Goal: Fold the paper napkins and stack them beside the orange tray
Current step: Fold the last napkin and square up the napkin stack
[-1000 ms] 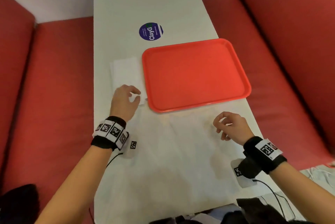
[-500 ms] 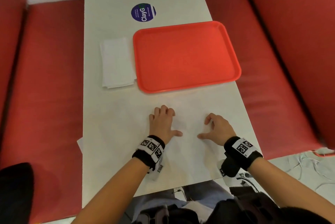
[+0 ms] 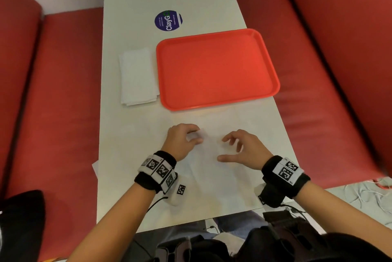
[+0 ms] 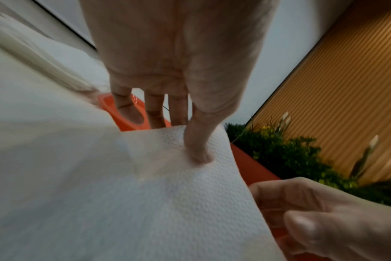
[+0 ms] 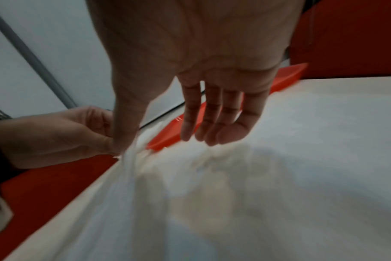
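Note:
A white paper napkin (image 3: 214,176) lies unfolded on the white table (image 3: 127,145), just in front of the orange tray (image 3: 216,68). My left hand (image 3: 196,136) pinches its far left edge: in the left wrist view the thumb (image 4: 196,153) lies on top of the lifted napkin (image 4: 167,194) and the fingers are behind it. My right hand (image 3: 224,149) hovers over the napkin's far right part, fingers loosely bent, thumb out, holding nothing. A stack of folded napkins (image 3: 137,77) lies against the tray's left side.
A round blue sticker (image 3: 168,20) is on the table beyond the tray. A white paper corner (image 3: 95,168) sticks out over the table's left edge. Red bench seats (image 3: 63,102) run along both sides. The table's near edge is close to my wrists.
One second ago my left hand was at the folded stack; it came back to the loose napkin. Both hands then lay flat on it; now the left pinches its edge and the right has lifted.

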The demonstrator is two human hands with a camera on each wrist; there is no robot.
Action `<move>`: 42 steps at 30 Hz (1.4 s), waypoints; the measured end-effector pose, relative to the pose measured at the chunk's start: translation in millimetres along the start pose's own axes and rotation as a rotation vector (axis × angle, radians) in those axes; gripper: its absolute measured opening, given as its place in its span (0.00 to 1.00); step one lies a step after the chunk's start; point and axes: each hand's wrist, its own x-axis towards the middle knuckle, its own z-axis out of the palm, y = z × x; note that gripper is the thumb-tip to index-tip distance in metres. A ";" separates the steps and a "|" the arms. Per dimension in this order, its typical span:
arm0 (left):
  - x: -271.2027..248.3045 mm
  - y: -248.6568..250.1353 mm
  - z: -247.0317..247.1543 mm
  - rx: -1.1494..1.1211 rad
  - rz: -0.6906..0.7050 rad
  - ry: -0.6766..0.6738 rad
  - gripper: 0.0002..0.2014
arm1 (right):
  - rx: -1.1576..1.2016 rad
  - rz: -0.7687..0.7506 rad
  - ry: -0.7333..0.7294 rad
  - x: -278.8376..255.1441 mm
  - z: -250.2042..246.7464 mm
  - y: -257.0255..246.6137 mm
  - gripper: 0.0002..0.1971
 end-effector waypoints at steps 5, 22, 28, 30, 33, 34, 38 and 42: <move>-18.5 7.5 -12.8 -0.229 0.039 0.204 0.11 | 0.113 -0.126 -0.065 13.2 7.8 -39.8 0.04; -50.3 28.0 -90.2 -0.951 -0.180 0.293 0.11 | 0.472 -0.513 0.058 17.1 6.8 -131.7 0.15; -52.9 20.6 -142.8 -0.895 -0.084 0.278 0.20 | 0.685 -0.282 0.203 52.1 -13.3 -132.4 0.29; -52.2 17.7 -158.2 -0.886 -0.043 0.263 0.25 | 0.744 -0.284 0.090 56.5 -11.9 -146.3 0.30; -52.7 16.4 -169.2 -0.814 -0.029 0.271 0.19 | 0.813 -0.316 -0.061 56.7 -7.3 -165.4 0.18; -52.0 14.1 -169.8 -0.802 -0.050 0.306 0.17 | 0.817 -0.335 -0.072 56.3 -6.8 -170.6 0.09; -38.4 -11.0 -161.8 -0.681 -0.230 0.507 0.15 | 0.760 -0.235 0.107 72.6 -8.3 -174.9 0.06; -26.9 -12.9 -151.5 -0.379 -0.291 0.567 0.12 | 0.464 -0.175 0.309 91.8 -6.6 -171.8 0.12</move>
